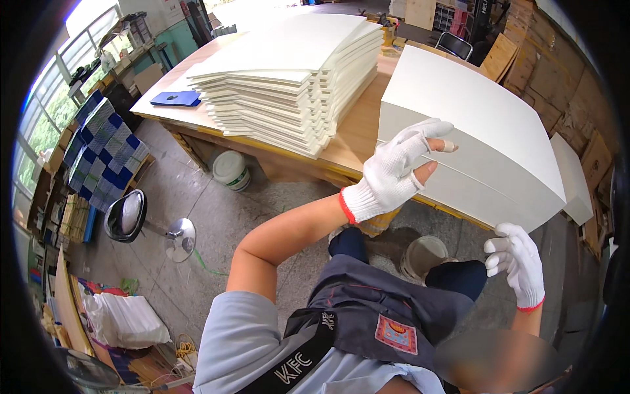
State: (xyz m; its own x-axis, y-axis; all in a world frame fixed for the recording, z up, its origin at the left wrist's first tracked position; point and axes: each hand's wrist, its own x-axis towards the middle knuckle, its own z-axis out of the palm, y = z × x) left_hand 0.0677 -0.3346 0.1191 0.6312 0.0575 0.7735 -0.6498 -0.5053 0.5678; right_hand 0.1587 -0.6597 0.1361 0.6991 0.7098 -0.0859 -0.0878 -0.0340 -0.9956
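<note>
My left hand [392, 167] wears a white knitted glove with a red cuff. Bare thumb and finger tips stick out of it, one wrapped in a bandage. Its fingers are stretched out and hold nothing, in front of the near face of a tall block of stacked white sheets [469, 92]. Lower right, my right hand [518, 262] wears a matching glove. Its fingers are bent but apart, with nothing visible in them, close to the stack's near right corner. Left of that stack, a pile of white boards [282, 49] lies in staggered layers on the wooden table [357, 141].
A blue flat object [175, 98] lies at the table's left end. A white bucket [231, 171] stands below, and another bucket [423, 256] is near my legs. A round stool [126, 215] and blue-and-white stacks [108, 148] are at left. Cardboard [558, 72] stands far right.
</note>
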